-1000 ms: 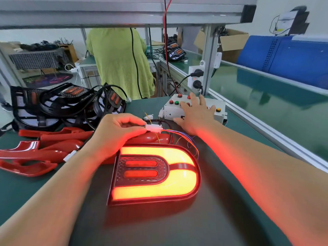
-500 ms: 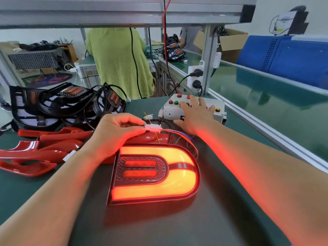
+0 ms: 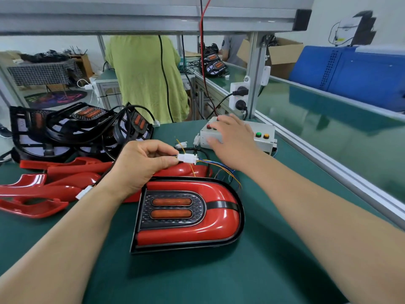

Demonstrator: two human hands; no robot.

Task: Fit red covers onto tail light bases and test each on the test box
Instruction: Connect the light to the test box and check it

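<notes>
The white connector was pinched between thumb and forefinger of the left grip, fingers curled in, and held up off the table. Coloured wires were seen fanning out of the connector toward the right grip. That grip was spread flat over the test box, fingers straight, their tips by the red buttons at the box's far left corner; whether one was being pressed could not be told. A green button and a yellow button were shown just right of it. The tail light, red cover fitted, was lying unlit just beneath the left grip, nearer the person. Loose red covers were heaped left of that grip, black bases stacked beyond them.
</notes>
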